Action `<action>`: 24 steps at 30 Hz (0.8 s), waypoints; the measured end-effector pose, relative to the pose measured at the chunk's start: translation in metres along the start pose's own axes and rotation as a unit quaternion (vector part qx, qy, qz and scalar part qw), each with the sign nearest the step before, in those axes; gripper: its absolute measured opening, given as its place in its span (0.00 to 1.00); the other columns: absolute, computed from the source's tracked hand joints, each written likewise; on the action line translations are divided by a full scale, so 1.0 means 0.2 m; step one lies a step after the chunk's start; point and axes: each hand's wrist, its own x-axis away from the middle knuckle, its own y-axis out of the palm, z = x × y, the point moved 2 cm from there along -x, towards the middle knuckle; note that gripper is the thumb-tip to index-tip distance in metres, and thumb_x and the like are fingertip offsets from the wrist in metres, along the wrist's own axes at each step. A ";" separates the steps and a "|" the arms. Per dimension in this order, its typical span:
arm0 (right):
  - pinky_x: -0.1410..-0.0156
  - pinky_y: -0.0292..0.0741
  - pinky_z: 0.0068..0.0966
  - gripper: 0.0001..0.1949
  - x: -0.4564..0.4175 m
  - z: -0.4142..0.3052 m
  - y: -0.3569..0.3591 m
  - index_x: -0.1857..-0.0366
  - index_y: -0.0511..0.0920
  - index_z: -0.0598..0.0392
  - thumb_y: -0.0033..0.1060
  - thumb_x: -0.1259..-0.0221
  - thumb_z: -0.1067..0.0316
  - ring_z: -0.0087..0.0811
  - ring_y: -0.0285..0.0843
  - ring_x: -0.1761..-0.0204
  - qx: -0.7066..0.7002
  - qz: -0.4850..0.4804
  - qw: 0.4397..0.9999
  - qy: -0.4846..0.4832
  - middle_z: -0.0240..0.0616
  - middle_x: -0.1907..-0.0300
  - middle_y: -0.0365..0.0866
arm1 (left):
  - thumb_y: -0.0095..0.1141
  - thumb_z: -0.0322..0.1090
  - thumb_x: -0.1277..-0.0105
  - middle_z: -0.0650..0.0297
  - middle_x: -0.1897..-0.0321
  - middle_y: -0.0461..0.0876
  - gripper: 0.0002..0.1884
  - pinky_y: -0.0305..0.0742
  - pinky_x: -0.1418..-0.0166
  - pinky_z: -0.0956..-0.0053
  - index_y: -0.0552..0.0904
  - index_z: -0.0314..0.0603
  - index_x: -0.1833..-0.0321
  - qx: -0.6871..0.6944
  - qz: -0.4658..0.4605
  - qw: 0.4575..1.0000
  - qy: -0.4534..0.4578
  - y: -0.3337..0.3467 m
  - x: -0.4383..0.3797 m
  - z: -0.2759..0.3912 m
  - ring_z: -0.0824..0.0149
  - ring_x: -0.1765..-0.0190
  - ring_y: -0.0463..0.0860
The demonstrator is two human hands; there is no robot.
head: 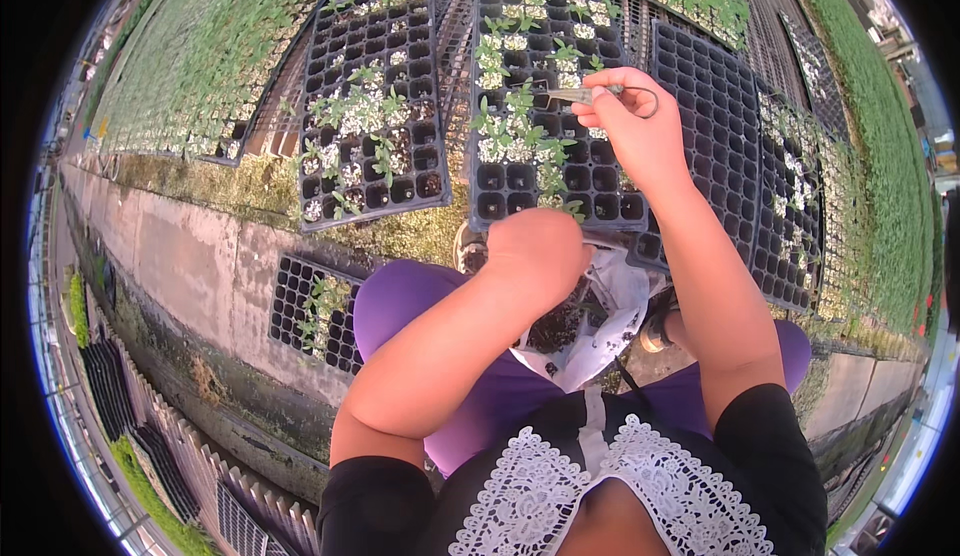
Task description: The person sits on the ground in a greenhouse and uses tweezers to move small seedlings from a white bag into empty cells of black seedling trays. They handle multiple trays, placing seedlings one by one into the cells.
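My right hand (634, 125) holds a small metal hand tool (574, 95) with a wire loop at its back end, its narrow tip pointing left over the middle black plastic seedling tray (611, 220). That tray has green seedlings (517, 125) in some cells, and others are bare. My left hand (536, 252) is curled at the tray's near edge, above a white plastic bag (626, 301) with dark soil (555, 327) in it. The fingers of my left hand are hidden, so I cannot see what they hold.
A partly planted tray (375, 207) lies to the left, and an empty-celled tray (709, 106) to the right. Dense seedling trays (202, 53) spread beyond on mesh benches. A smaller tray (281, 316) rests on the concrete ledge (180, 237) beside my left knee.
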 end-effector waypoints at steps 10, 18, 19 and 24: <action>0.73 0.72 0.18 0.04 -0.27 0.21 0.22 0.76 0.74 0.58 0.59 0.47 0.72 0.19 0.77 0.78 0.288 -0.113 0.951 -0.026 0.34 0.80 0.80 | 0.61 0.52 0.43 0.42 0.29 0.51 0.42 0.69 0.37 0.57 0.59 0.37 0.32 0.010 0.030 0.981 -0.192 0.10 -0.20 -0.39 0.42 0.33 0.63; 0.75 0.69 0.18 0.06 -0.31 0.28 0.25 0.78 0.74 0.57 0.62 0.49 0.72 0.18 0.75 0.80 0.295 -0.115 0.948 -0.027 0.33 0.82 0.78 | 0.62 0.51 0.43 0.41 0.28 0.48 0.45 0.70 0.37 0.59 0.55 0.38 0.29 0.022 0.023 0.984 -0.177 0.12 -0.21 -0.40 0.44 0.36 0.68; 0.76 0.69 0.19 0.06 -0.30 0.30 0.27 0.78 0.74 0.57 0.62 0.49 0.73 0.18 0.75 0.80 0.285 -0.111 0.952 -0.026 0.33 0.82 0.78 | 0.62 0.51 0.43 0.41 0.28 0.48 0.45 0.70 0.38 0.59 0.55 0.38 0.29 0.028 0.021 0.984 -0.177 0.12 -0.20 -0.40 0.44 0.37 0.70; 0.72 0.77 0.21 0.05 -0.31 0.49 0.25 0.75 0.74 0.59 0.61 0.44 0.75 0.25 0.81 0.75 0.091 -0.103 0.988 0.074 0.38 0.76 0.80 | 0.63 0.49 0.44 0.39 0.28 0.46 0.45 0.72 0.39 0.61 0.54 0.36 0.29 0.049 0.023 0.983 -0.178 0.11 -0.20 -0.39 0.43 0.41 0.74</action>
